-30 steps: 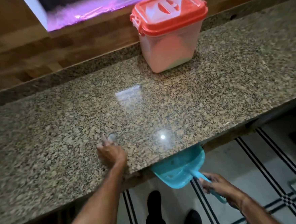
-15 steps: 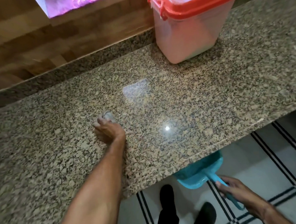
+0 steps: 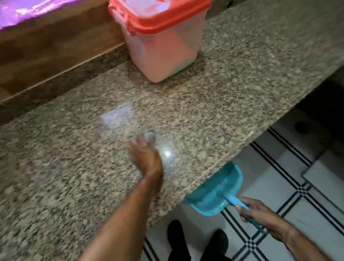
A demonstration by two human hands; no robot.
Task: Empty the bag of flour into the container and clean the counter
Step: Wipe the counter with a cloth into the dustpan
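The lidded container (image 3: 164,39) beyond the left hand (image 3: 146,154) seems to hold the flour, so only sweeping remains: that hand, its grip too blurred to tell, rubs the counter (image 3: 245,84) while the right hand (image 3: 260,216) clutches the dustpan (image 3: 216,190) just below.

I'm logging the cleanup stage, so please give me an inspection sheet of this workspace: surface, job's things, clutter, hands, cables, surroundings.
Surface: speckled granite counter, glossy, light glare; no flour pile discernible through the blur.
Job's things: container upright at the counter's back, red lid on; blue dustpan held just below the front edge.
Clutter: nothing seen.
Hands: left hand on the counter, small pale thing at its fingertips, grip too blurred to tell; right hand grips the dustpan's handle.
Cables: nothing seen.
Surroundings: wooden wall behind, white floor tiles with black lines, dark shoes.
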